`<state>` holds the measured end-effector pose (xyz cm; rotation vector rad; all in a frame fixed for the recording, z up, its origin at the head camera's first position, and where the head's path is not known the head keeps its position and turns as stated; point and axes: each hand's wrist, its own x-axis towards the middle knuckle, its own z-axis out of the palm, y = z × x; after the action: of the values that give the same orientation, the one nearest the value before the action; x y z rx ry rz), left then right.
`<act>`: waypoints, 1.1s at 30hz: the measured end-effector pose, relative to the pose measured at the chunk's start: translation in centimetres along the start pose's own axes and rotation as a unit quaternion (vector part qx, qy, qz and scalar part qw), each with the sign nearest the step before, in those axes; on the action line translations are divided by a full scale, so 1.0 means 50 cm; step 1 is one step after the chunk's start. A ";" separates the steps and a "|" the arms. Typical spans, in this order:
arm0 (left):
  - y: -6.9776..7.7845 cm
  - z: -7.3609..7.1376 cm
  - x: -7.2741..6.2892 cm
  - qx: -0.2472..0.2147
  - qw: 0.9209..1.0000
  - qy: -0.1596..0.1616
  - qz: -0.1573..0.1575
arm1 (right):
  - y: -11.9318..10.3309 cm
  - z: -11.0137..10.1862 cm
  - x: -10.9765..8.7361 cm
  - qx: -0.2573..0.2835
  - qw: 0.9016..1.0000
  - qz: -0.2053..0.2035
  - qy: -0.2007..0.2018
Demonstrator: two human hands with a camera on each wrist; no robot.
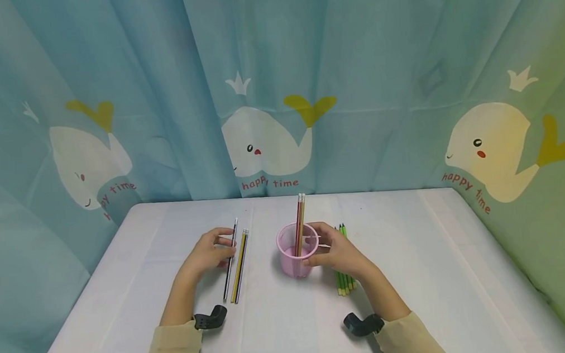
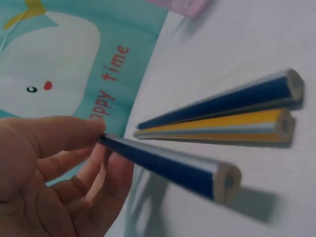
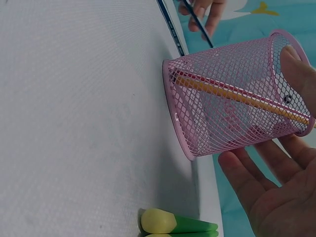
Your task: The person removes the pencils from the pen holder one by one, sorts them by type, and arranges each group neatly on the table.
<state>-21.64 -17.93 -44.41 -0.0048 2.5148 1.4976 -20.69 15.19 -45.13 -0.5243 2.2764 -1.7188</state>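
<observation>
My left hand (image 1: 211, 251) pinches a blue-and-silver striped pencil (image 2: 173, 165) between thumb and fingers, raised off the table at a slant. Just right of it, a yellow striped pencil (image 2: 212, 126) and another blue striped pencil (image 2: 222, 98) lie side by side. A pink mesh pen holder (image 1: 292, 262) stands mid-table, with a red pencil (image 1: 298, 225) and a golden-yellow pencil (image 3: 237, 96) leaning inside. My right hand (image 1: 336, 248) holds this cup from its right side, thumb at the rim and fingers around the far side.
Several green pencils (image 1: 344, 283) with yellowish ends lie right of the cup, partly under my right hand. The white table (image 1: 296, 332) ends at a blue curtain (image 1: 377, 50) printed with whales. A dark wrist camera (image 1: 363, 324) sits on each wrist.
</observation>
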 end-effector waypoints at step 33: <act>-0.006 0.022 0.002 0.057 0.998 0.022 -0.010 | 0.002 -0.001 -0.001 0.017 1.000 -0.017 -0.011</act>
<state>-21.52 -17.11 -45.20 -0.0456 2.6231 1.3575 -20.70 15.28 -45.20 -0.5748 2.2320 -1.7547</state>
